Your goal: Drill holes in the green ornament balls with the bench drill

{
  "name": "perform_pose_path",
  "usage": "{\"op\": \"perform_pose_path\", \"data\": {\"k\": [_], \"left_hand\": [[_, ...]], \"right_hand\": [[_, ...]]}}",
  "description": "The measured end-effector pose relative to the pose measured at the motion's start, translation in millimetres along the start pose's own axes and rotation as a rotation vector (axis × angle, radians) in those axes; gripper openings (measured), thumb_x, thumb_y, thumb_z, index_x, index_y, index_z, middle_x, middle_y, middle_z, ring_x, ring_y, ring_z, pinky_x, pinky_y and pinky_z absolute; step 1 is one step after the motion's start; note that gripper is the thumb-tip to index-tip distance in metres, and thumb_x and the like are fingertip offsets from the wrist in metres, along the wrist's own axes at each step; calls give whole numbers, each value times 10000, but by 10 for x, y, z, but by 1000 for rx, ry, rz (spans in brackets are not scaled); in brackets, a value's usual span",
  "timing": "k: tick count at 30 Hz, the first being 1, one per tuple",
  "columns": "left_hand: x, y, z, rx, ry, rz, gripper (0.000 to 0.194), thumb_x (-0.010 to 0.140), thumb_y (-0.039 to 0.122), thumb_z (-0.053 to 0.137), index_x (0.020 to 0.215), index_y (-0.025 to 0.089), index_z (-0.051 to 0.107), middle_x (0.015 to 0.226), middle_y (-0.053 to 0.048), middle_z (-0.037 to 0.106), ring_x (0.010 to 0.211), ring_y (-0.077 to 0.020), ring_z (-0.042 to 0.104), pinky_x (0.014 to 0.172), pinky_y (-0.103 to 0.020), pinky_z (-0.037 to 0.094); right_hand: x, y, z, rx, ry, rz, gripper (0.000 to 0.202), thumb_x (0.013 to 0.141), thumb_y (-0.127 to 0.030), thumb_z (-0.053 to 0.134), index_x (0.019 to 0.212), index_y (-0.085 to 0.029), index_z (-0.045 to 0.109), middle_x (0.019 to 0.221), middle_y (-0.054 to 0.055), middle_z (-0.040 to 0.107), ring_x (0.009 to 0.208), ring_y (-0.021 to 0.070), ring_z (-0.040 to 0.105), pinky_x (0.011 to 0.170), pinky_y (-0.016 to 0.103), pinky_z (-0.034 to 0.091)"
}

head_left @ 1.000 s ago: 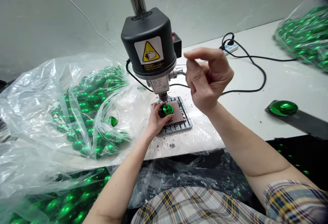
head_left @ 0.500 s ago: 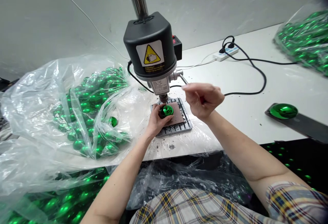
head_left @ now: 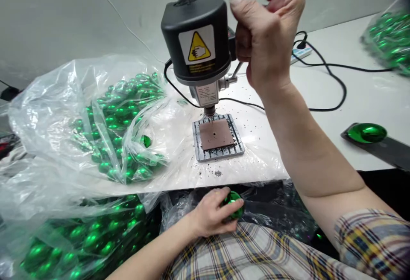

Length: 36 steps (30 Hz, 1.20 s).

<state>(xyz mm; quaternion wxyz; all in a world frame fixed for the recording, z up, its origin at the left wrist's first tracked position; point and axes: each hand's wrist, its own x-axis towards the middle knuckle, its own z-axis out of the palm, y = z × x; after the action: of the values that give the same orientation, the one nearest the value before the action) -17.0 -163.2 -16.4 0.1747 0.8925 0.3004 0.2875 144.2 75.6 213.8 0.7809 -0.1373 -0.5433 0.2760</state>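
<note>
My left hand (head_left: 213,214) is down at the table's front edge, close to my plaid shirt. Its fingers are wrapped round a shiny green ball (head_left: 233,206). Up beside the motor housing of the drill press (head_left: 195,36) is my right hand (head_left: 270,28), its fingers curled. The metal feed lever (head_left: 236,71) runs up behind these fingers, and its far end is hidden by the hand. Under the chuck (head_left: 209,110) lies a brown square board (head_left: 216,137) with a small hole, on the slotted metal base (head_left: 221,156). Dark shavings are scattered around it.
A clear plastic bag (head_left: 54,88) of green balls lies left, with more green balls (head_left: 92,237) below the table edge. To the right are a green ball (head_left: 367,132) on a dark strip (head_left: 393,152), a power strip (head_left: 301,53), a black cable (head_left: 342,96) and another bag (head_left: 389,41).
My left hand has taken the green ball off the board and drawn it back toward my body. My right hand has risen, and the lever now points upward.
</note>
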Motion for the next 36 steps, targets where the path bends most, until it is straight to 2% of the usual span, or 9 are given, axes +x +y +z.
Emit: {"op": "perform_pose_path", "data": {"k": [3, 9, 12, 16, 19, 22, 28, 33, 36], "left_hand": [[-264, -32, 282, -91, -341, -391, 488, 924, 289, 534, 1411, 280, 508, 1383, -153, 522, 1163, -290, 629, 934, -428, 564], [-96, -140, 489, -209, -362, -1223, 573, 890, 154, 536, 1456, 92, 475, 1517, -229, 429, 1356, -333, 511, 1133, -396, 418], [44, 49, 227, -205, -453, -1169, 638, 883, 221, 579, 1498, 134, 436, 1568, -233, 354, 1296, -373, 563, 1102, -459, 438], [240, 327, -611, -404, -503, -788, 322, 876, 340, 639, 1136, 170, 726, 1193, -142, 686, 1033, -283, 690, 940, -399, 534], [399, 180, -1349, -451, -154, -741, 324, 964, 407, 513, 957, 160, 722, 853, -73, 726, 777, -173, 680, 729, -285, 549], [503, -382, -1870, 25, 199, -767, 307, 978, 314, 464, 1170, 169, 653, 950, -87, 725, 843, -188, 666, 810, -331, 535], [424, -1530, -2109, 680, -357, -1070, 308, 731, 66, 584, 1004, 90, 723, 1084, -235, 701, 1133, -393, 600, 952, -484, 462], [305, -1662, -2185, 658, -338, -1022, 352, 753, 173, 625, 1091, 133, 715, 1036, -185, 708, 1075, -364, 617, 948, -451, 450], [316, -1547, -2280, 502, -29, -869, 460, 824, 337, 627, 1256, 181, 630, 1078, -115, 685, 990, -281, 629, 917, -397, 472]], "right_hand": [[-15, 62, -1, 13, 12, -76, 208, 826, 4, 512, 805, -165, 633, 846, 58, 670, 659, 126, 604, 459, 235, 419], [-18, 28, 2, 13, 7, -51, 267, 793, 44, 492, 783, -158, 667, 761, 23, 657, 372, 49, 323, 312, 250, 191], [-34, -28, 23, -2, 33, -23, 331, 764, 67, 468, 726, -190, 673, 586, -19, 550, 341, 52, 267, 296, 235, 158], [-36, -53, 34, 25, 45, -33, 360, 737, 88, 481, 686, -199, 692, 487, -44, 411, 322, 57, 226, 286, 239, 124], [-31, -47, 30, -2, 38, -45, 369, 746, 107, 492, 699, -196, 697, 517, -36, 446, 331, 52, 245, 288, 234, 133], [-26, -43, 31, -11, 58, -35, 384, 740, 124, 490, 696, -198, 695, 493, -50, 400, 321, 51, 237, 288, 233, 121], [-44, -76, 45, 47, 44, -38, 332, 716, 100, 552, 693, -191, 710, 456, -67, 332, 320, 67, 252, 303, 242, 113], [-50, -113, 51, 41, 46, -12, 324, 716, 78, 541, 685, -195, 712, 459, -61, 368, 323, 60, 264, 287, 237, 137], [-43, -116, 41, 69, 38, -8, 313, 711, 67, 543, 692, -191, 719, 456, -58, 394, 320, 56, 272, 272, 230, 131]]}}
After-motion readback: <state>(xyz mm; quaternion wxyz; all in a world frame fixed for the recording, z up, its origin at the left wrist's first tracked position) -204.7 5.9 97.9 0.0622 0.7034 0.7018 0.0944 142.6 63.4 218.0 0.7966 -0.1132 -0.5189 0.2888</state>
